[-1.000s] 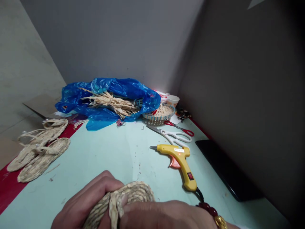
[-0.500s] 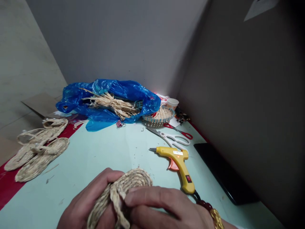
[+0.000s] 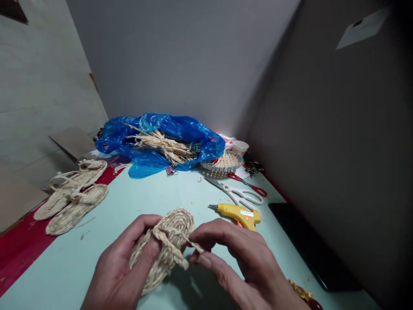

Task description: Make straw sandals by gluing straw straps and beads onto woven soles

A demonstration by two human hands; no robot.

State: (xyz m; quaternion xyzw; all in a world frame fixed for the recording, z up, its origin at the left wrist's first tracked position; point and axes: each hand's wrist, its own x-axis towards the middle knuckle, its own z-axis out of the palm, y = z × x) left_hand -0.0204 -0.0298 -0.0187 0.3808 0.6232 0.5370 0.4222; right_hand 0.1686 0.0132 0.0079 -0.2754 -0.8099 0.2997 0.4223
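Note:
My left hand is wrapped round a small woven straw sandal, thumb pressed on its strap. My right hand pinches the end of that straw strap between thumb and fingertips, just right of the sole. The sandal is held a little above the pale green table, toe pointing away from me. A bracelet shows on my right wrist.
A yellow glue gun lies just beyond my right hand. White scissors, red-handled scissors, a small woven basket and a paper cup sit behind. A blue bag holding straw lies at the back. Two finished sandals rest left. A black slab lies right.
The view has tilted down, so both hands and the sandal show more fully. My right hand has shifted from covering the sandal to pinching the strap's end at its right side.

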